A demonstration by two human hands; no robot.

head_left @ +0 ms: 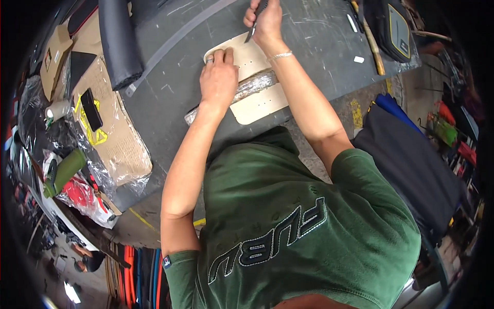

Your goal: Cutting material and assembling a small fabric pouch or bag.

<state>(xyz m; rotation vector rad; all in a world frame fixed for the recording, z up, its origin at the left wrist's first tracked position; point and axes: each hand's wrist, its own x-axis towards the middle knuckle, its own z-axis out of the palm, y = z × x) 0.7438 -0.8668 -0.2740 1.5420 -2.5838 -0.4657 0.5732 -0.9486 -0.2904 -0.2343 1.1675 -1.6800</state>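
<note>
My left hand (219,80) lies with its fingers on a cream template board (251,57), which has rounded corners and small holes. The board rests on a dark grey sheet (180,67) covering the table. In my right hand (268,24) is a dark, slim cutter knife (251,32), its tip pointing down at the board's far edge. A bar wrapped in shiny clear plastic (256,86) lies across the board, near my left wrist, with the board showing on both sides of it. My left palm hides part of the board.
At the left stand a dark roll (118,46), brown cardboard (118,139) with a black phone (91,109), and a green bottle (67,172). A wooden stick (371,41), black case (396,31) and white marker (352,22) lie far right. Dark fabric (411,165) is right of me.
</note>
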